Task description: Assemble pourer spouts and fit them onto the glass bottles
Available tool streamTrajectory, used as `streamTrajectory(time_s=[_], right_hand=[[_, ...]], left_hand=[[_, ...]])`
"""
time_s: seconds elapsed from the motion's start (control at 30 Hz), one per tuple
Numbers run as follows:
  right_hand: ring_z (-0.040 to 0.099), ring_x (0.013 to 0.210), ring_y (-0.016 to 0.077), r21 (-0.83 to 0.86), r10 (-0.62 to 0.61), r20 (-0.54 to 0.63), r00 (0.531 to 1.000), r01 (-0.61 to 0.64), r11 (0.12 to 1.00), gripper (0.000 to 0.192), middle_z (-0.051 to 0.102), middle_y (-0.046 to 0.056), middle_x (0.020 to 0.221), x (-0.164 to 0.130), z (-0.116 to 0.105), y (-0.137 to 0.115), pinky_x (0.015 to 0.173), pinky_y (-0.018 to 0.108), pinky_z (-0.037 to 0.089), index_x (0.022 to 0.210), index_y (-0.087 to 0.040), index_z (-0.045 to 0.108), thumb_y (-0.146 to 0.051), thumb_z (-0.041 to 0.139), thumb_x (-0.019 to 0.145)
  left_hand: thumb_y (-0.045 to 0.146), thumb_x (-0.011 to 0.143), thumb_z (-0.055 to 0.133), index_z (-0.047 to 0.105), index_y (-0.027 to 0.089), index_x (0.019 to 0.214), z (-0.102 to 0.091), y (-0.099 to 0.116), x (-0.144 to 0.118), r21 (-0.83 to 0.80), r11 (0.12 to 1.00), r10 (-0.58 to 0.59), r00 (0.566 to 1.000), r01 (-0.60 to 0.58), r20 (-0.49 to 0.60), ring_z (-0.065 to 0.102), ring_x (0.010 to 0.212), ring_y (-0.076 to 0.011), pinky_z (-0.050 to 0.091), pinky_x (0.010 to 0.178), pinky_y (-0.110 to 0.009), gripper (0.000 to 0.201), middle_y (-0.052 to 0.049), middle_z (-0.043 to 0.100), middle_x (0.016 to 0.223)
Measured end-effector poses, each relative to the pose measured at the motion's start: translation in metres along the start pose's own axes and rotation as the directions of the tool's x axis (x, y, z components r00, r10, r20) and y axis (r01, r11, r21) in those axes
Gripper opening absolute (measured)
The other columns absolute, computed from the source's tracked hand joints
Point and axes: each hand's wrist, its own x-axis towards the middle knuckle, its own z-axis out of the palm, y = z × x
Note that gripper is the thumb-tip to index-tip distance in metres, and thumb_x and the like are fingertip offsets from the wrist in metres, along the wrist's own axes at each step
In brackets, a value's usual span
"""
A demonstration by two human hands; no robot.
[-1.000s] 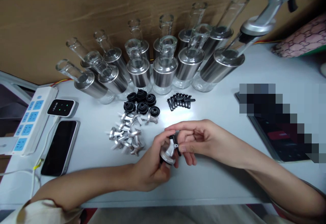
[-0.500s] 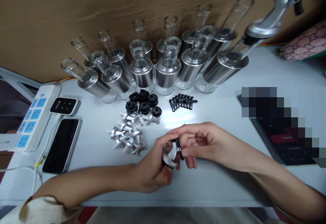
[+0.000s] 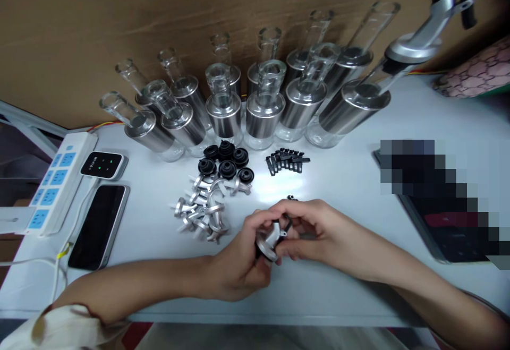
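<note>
My left hand is closed round a silver pour spout, its round collar resting against the fingers. The spout's neck tilts up to the right, with a black tip. At that end, my right hand pinches a small black lever lying along the neck; the fingertips partly hide it. Past the right knuckles, a small black piece shows on the table. Left of my hands lies a heap of silver spouts, with black rubber stoppers just behind it. Loose black levers lie in a row.
Several glass bottles with steel sleeves stand along the back; the rightmost carries a complete pour spout. A power strip, a white device and a phone lie at left. A dark tablet lies at right.
My right fingers have drawn in closer to the spout, and the black lever has swung nearer its neck. A small black piece now shows behind my right hand. The view has shifted slightly.
</note>
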Motion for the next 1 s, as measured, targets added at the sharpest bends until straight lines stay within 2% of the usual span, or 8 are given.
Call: streamTrajectory(time_s=[0.1,0.3,0.47,0.57,0.73,0.83,0.9,1.0], right_hand=[[0.058,0.061,0.0097,-0.106,-0.02,0.008,1.0,0.02,0.994,0.013,0.064,-0.004,0.067,-0.001,0.001,0.001,0.056,0.02,0.043,0.092,-0.018,0.063,-0.019,0.07,0.081],[0.051,0.061,0.0079,-0.04,-0.005,0.004,1.0,0.005,0.999,0.026,0.057,-0.005,0.069,-0.003,0.003,-0.001,0.052,0.018,0.039,0.077,-0.018,0.056,-0.024,0.08,0.07],[0.043,0.056,0.0062,-0.082,-0.058,-0.009,0.998,0.058,0.995,0.032,0.052,-0.007,0.064,-0.004,0.006,-0.001,0.047,0.017,0.033,0.072,-0.018,0.051,-0.021,0.082,0.066],[0.044,0.056,0.0059,-0.009,-0.086,0.009,0.996,0.086,0.996,0.034,0.056,-0.006,0.067,-0.004,0.007,-0.002,0.048,0.018,0.033,0.069,-0.018,0.049,-0.019,0.083,0.065],[0.05,0.058,0.0075,0.159,-0.076,0.044,0.996,0.068,0.985,0.036,0.06,-0.004,0.068,-0.009,0.003,-0.006,0.05,0.019,0.038,0.07,-0.018,0.052,-0.02,0.086,0.059],[0.055,0.062,0.0109,0.257,-0.042,0.166,0.985,-0.002,0.966,0.032,0.062,-0.001,0.068,-0.013,-0.001,-0.008,0.057,0.022,0.044,0.074,-0.017,0.058,-0.03,0.085,0.063],[0.056,0.065,0.0121,0.259,-0.052,0.184,0.982,0.003,0.966,0.028,0.061,0.001,0.07,-0.014,-0.003,-0.009,0.061,0.024,0.046,0.075,-0.016,0.06,-0.033,0.081,0.068],[0.053,0.066,0.0123,0.224,-0.088,0.177,0.98,0.047,0.974,0.027,0.06,0.002,0.07,-0.013,-0.003,-0.01,0.062,0.025,0.044,0.078,-0.015,0.063,-0.038,0.077,0.074]], left_hand=[[0.005,0.08,0.043,0.021,0.03,0.135,-0.001,-0.001,0.001,0.034,0.999,0.016,1.0,-0.016,0.011,0.05,0.084,-0.0158,0.047,0.072,-0.029,0.065,-0.005,0.04,0.102],[0.011,0.073,0.049,0.022,0.026,0.134,-0.001,-0.005,-0.005,0.12,0.988,0.096,0.995,-0.094,-0.011,0.045,0.084,-0.0172,0.045,0.07,-0.029,0.068,-0.005,0.038,0.101],[0.019,0.082,0.05,0.016,0.026,0.136,0.0,-0.007,-0.006,0.125,0.988,0.093,0.996,-0.093,0.003,0.045,0.078,-0.0147,0.043,0.064,-0.025,0.065,-0.005,0.038,0.1],[0.024,0.088,0.047,0.012,0.026,0.136,-0.001,-0.006,-0.004,0.072,0.994,0.081,0.996,-0.083,0.032,0.05,0.082,-0.0162,0.046,0.069,-0.029,0.059,-0.006,0.041,0.103],[0.03,0.087,0.049,0.037,0.02,0.11,-0.006,0.004,-0.001,0.02,0.99,-0.143,0.987,0.142,0.078,0.054,0.08,-0.0166,0.049,0.071,-0.03,0.027,-0.005,0.051,0.093],[0.026,0.082,0.05,0.045,0.018,0.096,-0.009,0.012,0.002,0.06,0.949,-0.314,0.919,0.309,0.238,0.055,0.075,-0.0161,0.05,0.07,-0.029,0.017,-0.003,0.056,0.084],[0.024,0.078,0.052,0.046,0.018,0.09,-0.01,0.014,0.005,0.096,0.93,-0.366,0.885,0.354,0.287,0.055,0.073,-0.0159,0.05,0.07,-0.028,0.015,-0.002,0.057,0.08],[0.024,0.073,0.052,0.045,0.018,0.083,-0.01,0.014,0.007,0.121,0.933,-0.361,0.888,0.34,0.286,0.051,0.068,-0.0151,0.049,0.065,-0.027,0.014,-0.001,0.054,0.076]])
